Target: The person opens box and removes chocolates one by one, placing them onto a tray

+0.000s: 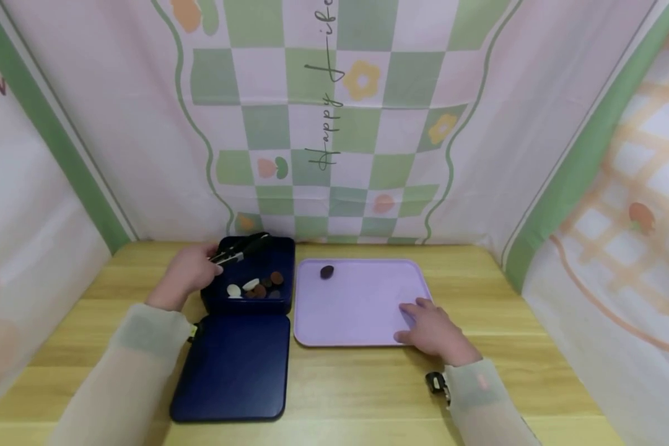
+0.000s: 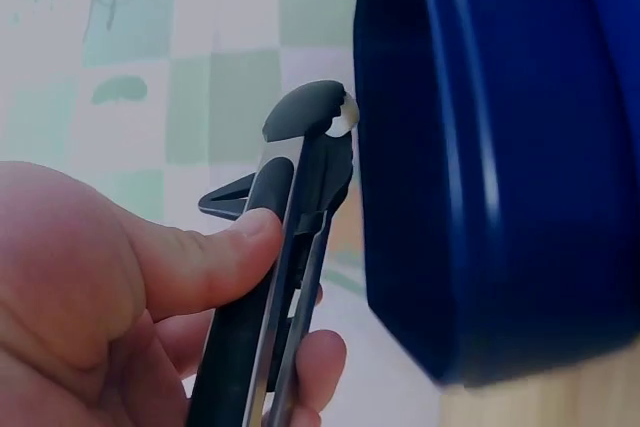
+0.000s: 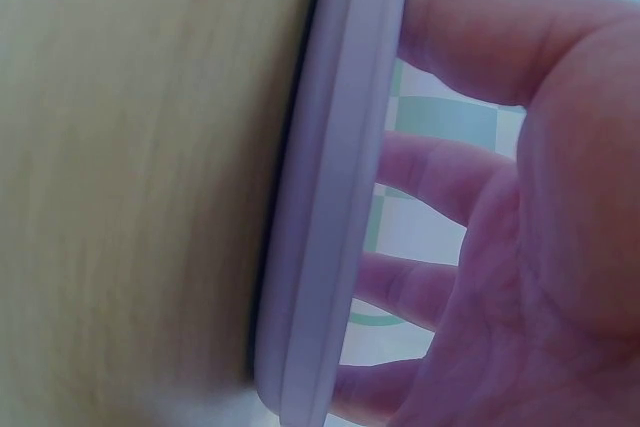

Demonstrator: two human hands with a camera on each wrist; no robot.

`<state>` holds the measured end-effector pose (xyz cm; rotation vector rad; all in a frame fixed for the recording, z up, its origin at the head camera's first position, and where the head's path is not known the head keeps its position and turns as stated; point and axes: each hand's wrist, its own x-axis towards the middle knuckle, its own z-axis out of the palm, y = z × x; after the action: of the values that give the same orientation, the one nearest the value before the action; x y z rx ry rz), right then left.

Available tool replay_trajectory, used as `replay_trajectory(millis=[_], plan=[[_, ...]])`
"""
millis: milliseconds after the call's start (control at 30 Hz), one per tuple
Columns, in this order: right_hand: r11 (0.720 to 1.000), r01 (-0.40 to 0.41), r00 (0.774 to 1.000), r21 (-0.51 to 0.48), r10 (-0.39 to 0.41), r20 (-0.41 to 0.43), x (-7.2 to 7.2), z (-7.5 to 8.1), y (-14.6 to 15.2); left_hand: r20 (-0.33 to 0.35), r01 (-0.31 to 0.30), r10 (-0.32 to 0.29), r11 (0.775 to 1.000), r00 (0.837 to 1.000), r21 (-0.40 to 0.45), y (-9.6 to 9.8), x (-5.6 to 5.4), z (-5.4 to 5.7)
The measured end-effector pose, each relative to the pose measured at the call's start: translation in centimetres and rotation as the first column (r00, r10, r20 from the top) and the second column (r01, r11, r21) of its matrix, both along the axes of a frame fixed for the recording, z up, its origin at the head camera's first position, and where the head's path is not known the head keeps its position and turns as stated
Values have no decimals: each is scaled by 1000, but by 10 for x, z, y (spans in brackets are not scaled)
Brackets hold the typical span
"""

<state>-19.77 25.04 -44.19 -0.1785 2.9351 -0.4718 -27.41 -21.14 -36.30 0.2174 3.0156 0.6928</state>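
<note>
My left hand [image 1: 186,275] grips black-and-silver tongs [image 2: 262,247], thumb on one arm and fingers on the other. In the head view the tongs reach over the navy box [image 1: 281,303]. A pale rounded piece [image 2: 344,117] shows between their scalloped black tips. Inside the box lie several small pieces, among them a white one [image 1: 233,290] and a brown one [image 1: 277,278]. A dark oval piece [image 1: 326,272] lies on the lilac tray [image 1: 357,310], near its upper left corner. Spread and holding nothing, my right hand [image 1: 432,331] rests on the tray's right side.
A navy lid [image 1: 234,368] lies flat in front of the box, against it. Box, lid and tray share a wooden table [image 1: 357,396]. Patterned cloth [image 1: 334,124] hangs behind the table, with more cloth at both sides.
</note>
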Motion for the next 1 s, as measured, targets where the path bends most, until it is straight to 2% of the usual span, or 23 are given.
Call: replay_trajectory(millis=[133, 300, 433, 567, 700, 1000], plan=[[1000, 1, 1000, -2, -1, 0, 0, 2, 0, -61, 27, -29, 999, 998, -34, 26, 0, 9], [1000, -6, 1000, 1, 6, -10, 0, 1, 1, -42, 38, -40, 998, 998, -51, 66, -1, 17], [1000, -3, 1000, -6, 3, -5, 2, 2, 0, -27, 20, -23, 996, 999, -89, 97, -3, 14], [1000, 7, 1000, -4, -7, -3, 3, 1, 2, -41, 13, -18, 992, 999, -124, 123, -6, 8], [1000, 6, 1000, 11, -6, -16, 3, -1, 4, -22, 7, -10, 993, 1000, -114, 147, -7, 2], [1000, 2, 1000, 1, -2, -12, 2, -2, 3, -16, 24, -26, 990, 1000, -137, 177, -1, -4]])
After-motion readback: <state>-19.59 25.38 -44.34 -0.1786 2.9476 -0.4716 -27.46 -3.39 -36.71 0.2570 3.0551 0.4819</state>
